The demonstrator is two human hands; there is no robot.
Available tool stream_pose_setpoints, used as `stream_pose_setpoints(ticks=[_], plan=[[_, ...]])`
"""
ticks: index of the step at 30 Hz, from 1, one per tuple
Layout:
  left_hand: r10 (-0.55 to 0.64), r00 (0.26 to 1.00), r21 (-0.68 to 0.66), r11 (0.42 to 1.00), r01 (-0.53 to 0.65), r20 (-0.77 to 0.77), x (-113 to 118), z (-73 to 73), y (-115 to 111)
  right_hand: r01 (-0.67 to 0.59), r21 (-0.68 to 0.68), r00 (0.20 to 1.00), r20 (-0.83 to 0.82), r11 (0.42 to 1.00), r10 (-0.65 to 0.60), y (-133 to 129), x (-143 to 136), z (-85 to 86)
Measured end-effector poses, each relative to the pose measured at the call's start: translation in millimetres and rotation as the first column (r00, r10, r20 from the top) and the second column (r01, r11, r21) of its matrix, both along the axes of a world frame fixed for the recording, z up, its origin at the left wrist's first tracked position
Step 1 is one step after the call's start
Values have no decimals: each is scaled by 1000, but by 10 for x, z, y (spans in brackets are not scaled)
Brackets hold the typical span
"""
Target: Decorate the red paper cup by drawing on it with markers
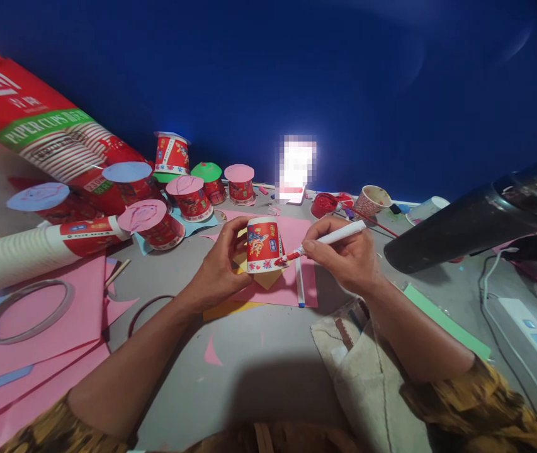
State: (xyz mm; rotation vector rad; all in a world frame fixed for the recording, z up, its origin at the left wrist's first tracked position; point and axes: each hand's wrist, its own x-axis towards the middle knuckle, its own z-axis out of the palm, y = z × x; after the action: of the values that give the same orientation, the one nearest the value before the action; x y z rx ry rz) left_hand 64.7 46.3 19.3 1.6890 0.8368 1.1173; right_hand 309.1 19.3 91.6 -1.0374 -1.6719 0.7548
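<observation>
- Left hand (221,269), fingers curled round 1 paper cup (262,244)
- Light, easily dented, I'd guess; best held gently by the sides
- Right hand (347,259) pinches a pen (346,233) beside the cup

Light is moderate and uneven. The blue wall (211,75) dims toward the upper right corner, faint curved reflections crossing it. A pixelated patch (295,167) glares white near the middle, haloed in blue. A soft shadow darkens the near table (178,377). Wide-angle distortion stretches the edges; the held cup (263,245) looks fairly sharp.
</observation>
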Motion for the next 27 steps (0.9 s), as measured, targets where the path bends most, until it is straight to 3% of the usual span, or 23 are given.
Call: stream_pose_setpoints(ticks=[27], plan=[[-6, 1000, 36, 999, 6, 2, -13, -35, 13, -16, -29, 999, -53, 999, 15, 24, 51, -27]])
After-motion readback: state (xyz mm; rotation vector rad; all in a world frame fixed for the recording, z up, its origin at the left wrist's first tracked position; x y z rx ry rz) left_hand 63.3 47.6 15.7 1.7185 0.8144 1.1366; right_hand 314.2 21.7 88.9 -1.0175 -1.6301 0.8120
